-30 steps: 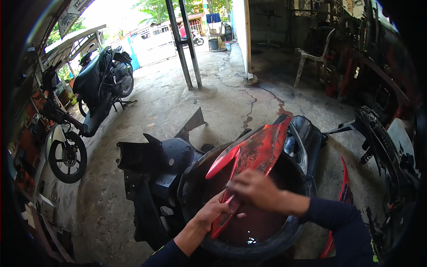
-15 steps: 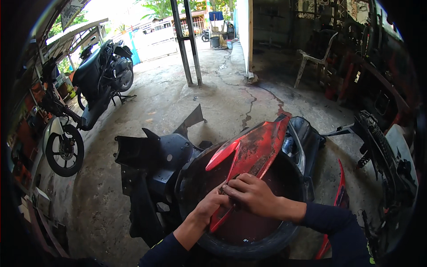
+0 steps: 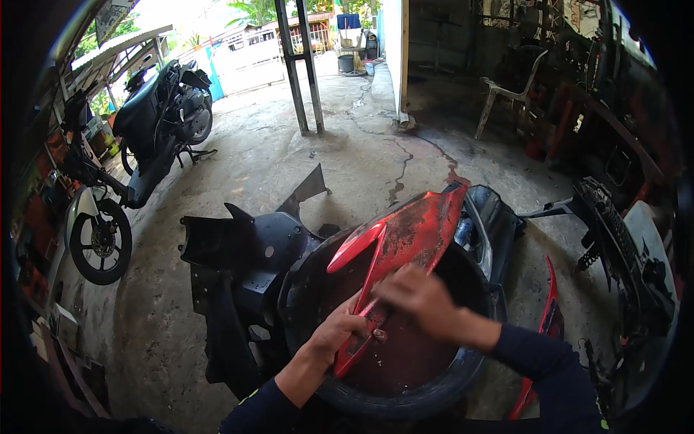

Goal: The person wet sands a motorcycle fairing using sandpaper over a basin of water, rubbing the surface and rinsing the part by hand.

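Note:
A red motorcycle fairing panel (image 3: 418,233), smeared with dark dirt, lies slanted across a round black tub (image 3: 434,402). Its narrow lower end is gripped by my left hand (image 3: 337,334), with the thumb and fingers wrapped round it. My right hand (image 3: 419,302) is curled over the panel just above the left one and blurred by motion; whatever its fingers hold is hidden. Dark reddish liquid (image 3: 426,362) sits in the tub beneath both hands.
Black plastic motorcycle parts (image 3: 249,242) lean against the tub's left side, and a dark panel (image 3: 491,217) lies behind it. Another red strip (image 3: 551,304) rests at right. A motorcycle (image 3: 155,119) stands far left, a metal post (image 3: 299,72) ahead, a chair (image 3: 510,90) far right.
My right hand has shifted slightly right and up along the panel, off the left hand's fingers. My left hand keeps its hold. The whole view has shifted a little.

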A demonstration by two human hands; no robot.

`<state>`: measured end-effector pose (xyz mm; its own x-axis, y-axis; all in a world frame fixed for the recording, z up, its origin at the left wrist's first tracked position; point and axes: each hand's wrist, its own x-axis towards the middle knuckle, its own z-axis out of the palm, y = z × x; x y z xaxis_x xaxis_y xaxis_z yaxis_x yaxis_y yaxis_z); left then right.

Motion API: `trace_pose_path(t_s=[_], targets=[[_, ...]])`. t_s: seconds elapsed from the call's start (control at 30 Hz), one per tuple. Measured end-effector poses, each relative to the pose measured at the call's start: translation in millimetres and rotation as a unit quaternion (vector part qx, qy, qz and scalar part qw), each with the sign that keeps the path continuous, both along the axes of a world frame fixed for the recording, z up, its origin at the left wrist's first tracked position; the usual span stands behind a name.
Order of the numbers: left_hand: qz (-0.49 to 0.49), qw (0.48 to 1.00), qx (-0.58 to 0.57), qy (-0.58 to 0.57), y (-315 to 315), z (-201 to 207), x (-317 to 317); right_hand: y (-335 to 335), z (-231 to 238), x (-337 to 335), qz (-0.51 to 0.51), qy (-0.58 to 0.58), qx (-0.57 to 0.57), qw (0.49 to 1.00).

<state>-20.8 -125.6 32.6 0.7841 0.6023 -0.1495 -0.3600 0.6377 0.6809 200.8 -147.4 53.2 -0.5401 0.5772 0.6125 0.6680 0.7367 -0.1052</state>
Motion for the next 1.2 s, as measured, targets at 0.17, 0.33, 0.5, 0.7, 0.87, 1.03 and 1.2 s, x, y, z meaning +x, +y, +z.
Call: trace_pose_path(t_s=[0.17, 0.33, 0.5, 0.7, 0.87, 1.03, 1.2], targets=[[0.017, 1.0, 0.014, 0.009, -4, 1, -2, 22, -4, 35, -0.028, -0.005, -0.028, 0.999], [-0.003, 0.989, 0.101, 0.104, 4, 9, -1, -8, -4, -19, 0.048, 0.029, 0.014, 0.998], [0.005, 0.999, 0.028, 0.021, -3, 15, 2, 30, -16, 48, -0.128, 0.043, 0.001, 0.991], [0.023, 0.99, 0.072, 0.122, -10, 4, 0, 9, -19, 12, -0.036, 0.045, 0.001, 0.998], [0.014, 0.997, 0.003, 0.07, -8, -21, -1, 6, -27, -1, -0.033, 0.006, 0.015, 0.999], [0.03, 0.997, -0.064, 0.016, -24, -18, 0, 42, -42, 36, -0.106, 0.02, -0.015, 0.994], [0.029, 0.994, -0.014, 0.102, -22, -22, -1, 4, -38, -25, 0.037, -0.027, 0.013, 0.999]])
